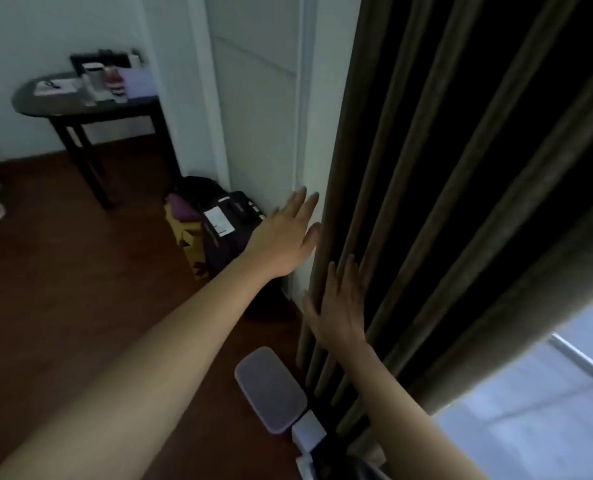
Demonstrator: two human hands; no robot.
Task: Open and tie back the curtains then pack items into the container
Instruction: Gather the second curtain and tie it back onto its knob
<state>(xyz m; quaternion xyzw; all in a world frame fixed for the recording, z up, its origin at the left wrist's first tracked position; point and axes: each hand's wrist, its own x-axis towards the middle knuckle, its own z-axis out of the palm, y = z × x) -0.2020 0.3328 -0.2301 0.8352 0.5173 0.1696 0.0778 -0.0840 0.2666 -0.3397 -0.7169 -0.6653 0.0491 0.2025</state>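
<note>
We lay our 2 flat, straight-fingered hands, left hand [284,237] and right hand [336,306], against the curtain [426,188] edge, gripping nothing.

Head view looks down, close to curtain [426,202]

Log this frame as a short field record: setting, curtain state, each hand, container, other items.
setting: room corner with white wall, wooden floor
curtain: dark pleated curtain bunched toward the wall, window uncovered at lower right
left hand: left hand open, fingers straight, at the curtain's edge
right hand: right hand open, flat on the folds, no grip
container: lidded purple container on the floor
other: dark table with items, bags by the wall
</note>
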